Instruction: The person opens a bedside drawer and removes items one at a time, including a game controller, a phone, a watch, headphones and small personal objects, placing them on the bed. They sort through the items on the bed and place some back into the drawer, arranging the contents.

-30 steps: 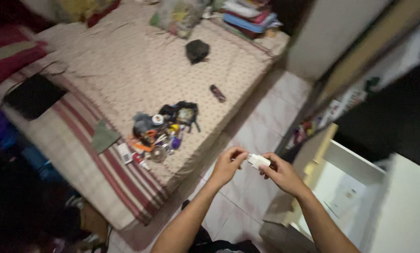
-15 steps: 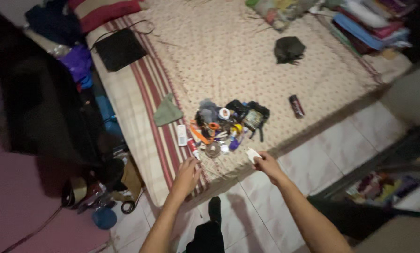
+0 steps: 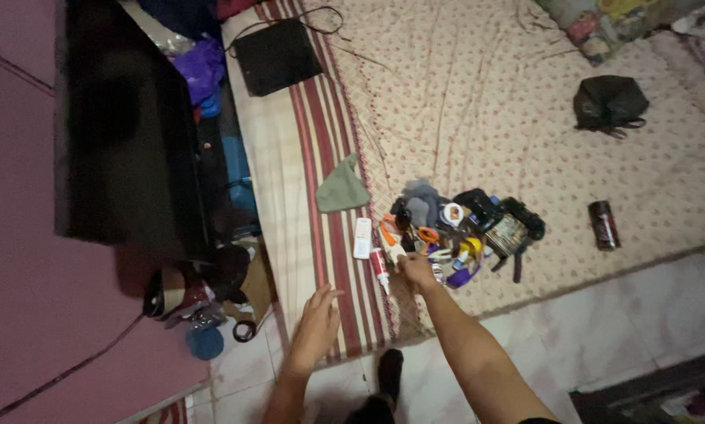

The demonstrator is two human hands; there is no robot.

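A bed (image 3: 525, 141) under a cream flowered sheet fills the space ahead of both hands, its near edge trimmed with a red-and-cream striped cover (image 3: 321, 235). A large dark panel (image 3: 124, 126) stands well out beyond the left hand, on its outer side, against a mauve wall. Far ahead of the left hand a flat black case (image 3: 278, 55) lies on the stripes. Far off beyond the right hand, on its outer side, sits a crumpled black pouch (image 3: 610, 102).

Right at the right hand's fingertips is a pile of small things (image 3: 458, 232): pouches, tubes and bits of orange, purple and white. A grey-green folded cloth (image 3: 342, 188) lies ahead, between the two hands. A dark can (image 3: 604, 224) lies on the sheet, well out to the right hand's outer side. A white slim remote-like bar (image 3: 362, 237) and a white tube with a red band (image 3: 379, 267) lie just inside of the right hand, near each other.

The right hand (image 3: 417, 271) reaches into the pile's near edge, fingers curled down among the items; whether it pinches anything cannot be told. The left hand (image 3: 317, 318) hovers over the striped edge, fingers spread and holding nothing.
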